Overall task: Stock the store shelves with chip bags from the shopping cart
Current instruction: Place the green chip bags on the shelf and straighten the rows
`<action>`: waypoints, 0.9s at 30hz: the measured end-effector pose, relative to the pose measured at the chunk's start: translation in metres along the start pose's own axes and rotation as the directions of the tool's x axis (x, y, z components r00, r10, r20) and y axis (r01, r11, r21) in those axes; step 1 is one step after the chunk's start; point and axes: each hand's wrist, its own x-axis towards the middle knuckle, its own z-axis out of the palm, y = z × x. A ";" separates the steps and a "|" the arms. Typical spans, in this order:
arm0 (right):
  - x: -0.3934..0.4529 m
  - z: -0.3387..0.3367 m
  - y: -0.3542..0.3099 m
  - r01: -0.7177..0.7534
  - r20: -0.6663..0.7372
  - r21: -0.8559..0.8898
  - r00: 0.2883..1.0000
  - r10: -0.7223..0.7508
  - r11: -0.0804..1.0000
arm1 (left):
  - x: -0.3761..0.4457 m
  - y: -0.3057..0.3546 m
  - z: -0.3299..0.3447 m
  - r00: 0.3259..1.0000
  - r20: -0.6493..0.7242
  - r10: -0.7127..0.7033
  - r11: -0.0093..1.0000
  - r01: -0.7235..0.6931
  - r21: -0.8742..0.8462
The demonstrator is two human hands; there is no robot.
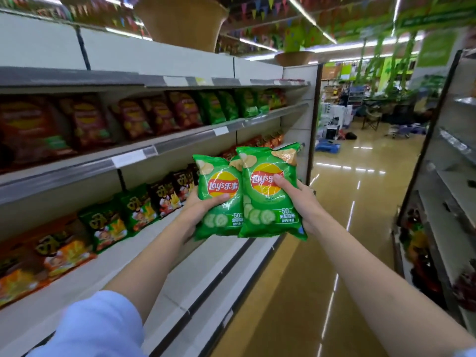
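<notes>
The left hand (199,206) grips one green chip bag (217,199); the right hand (300,199) grips the second green chip bag (269,194), overlapping the first.

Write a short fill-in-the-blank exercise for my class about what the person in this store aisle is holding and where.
1. Each hand holds one ____ Lay's bag.
2. The left hand grips the left bag, and the right hand grips the right bag; together that makes ____ bags.
3. The stocked shelves stand on the person's ____ side.

Missing words: green; two; left
</notes>
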 end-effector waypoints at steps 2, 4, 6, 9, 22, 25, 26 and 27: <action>0.031 -0.017 -0.011 0.019 0.039 0.010 0.999 -0.019 1.000 | 0.031 0.011 0.016 0.998 -0.042 0.043 0.998 -0.041 0.041; 0.064 -0.031 -0.021 0.027 0.077 0.014 0.997 -0.028 1.000 | 0.062 0.020 0.030 0.995 -0.071 0.068 0.997 -0.065 0.050; 0.094 -0.040 -0.029 0.024 0.113 0.013 0.993 -0.025 1.000 | 0.090 0.026 0.041 0.994 -0.080 0.071 0.996 -0.067 0.051; 0.143 -0.049 -0.037 0.039 0.140 0.026 0.989 -0.042 0.999 | 0.133 0.029 0.051 0.992 -0.100 0.072 0.996 -0.066 0.054; 0.368 -0.032 -0.042 0.070 0.250 -0.044 0.967 -0.057 0.997 | 0.325 0.050 0.030 0.970 -0.208 0.124 0.992 -0.115 0.057; 0.415 -0.028 -0.042 0.047 0.281 -0.035 0.959 -0.035 0.998 | 0.369 0.057 0.023 0.956 -0.260 0.135 0.990 -0.120 0.075; 0.425 -0.028 -0.041 0.040 0.284 -0.032 0.958 -0.029 0.999 | 0.379 0.059 0.023 0.951 -0.273 0.143 0.989 -0.124 0.085; 0.436 -0.029 -0.040 0.036 0.288 -0.034 0.957 -0.025 0.999 | 0.389 0.059 0.024 0.949 -0.282 0.142 0.989 -0.122 0.088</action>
